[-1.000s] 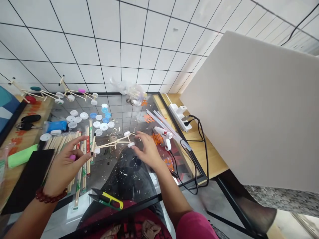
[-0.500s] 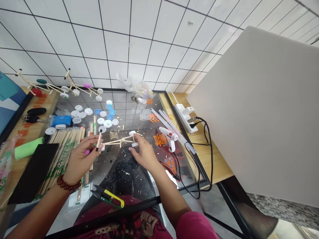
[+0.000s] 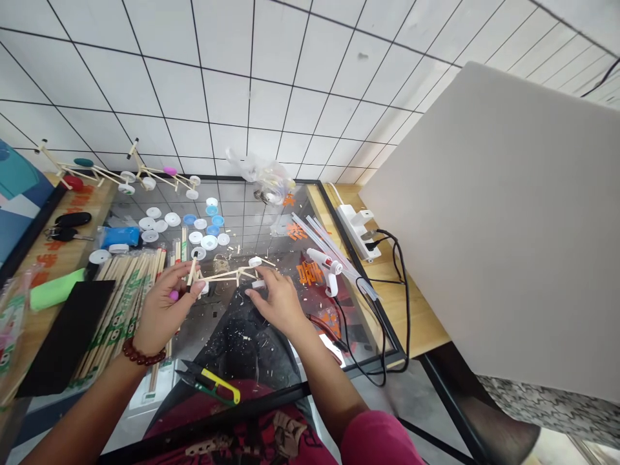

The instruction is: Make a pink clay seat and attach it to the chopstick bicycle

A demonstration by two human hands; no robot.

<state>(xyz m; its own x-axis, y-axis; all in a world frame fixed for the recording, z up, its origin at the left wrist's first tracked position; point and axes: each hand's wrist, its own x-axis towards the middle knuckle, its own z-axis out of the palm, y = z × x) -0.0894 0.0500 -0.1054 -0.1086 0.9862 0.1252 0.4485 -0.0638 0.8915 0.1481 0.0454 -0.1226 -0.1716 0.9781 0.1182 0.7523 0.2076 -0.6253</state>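
One camera sits on my head, looking forward and down. My left hand (image 3: pixel 165 307) and right hand (image 3: pixel 279 302) show close, below the middle; the tiled wall (image 3: pixel 223 87) crosses the top.

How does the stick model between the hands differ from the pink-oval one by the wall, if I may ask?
The handled model is between the left hand and right hand; the back model stands untouched.
The back model carries a pink oval; none shows on the handled model's long sticks.
Both have white caps and a black-tipped crossbar.
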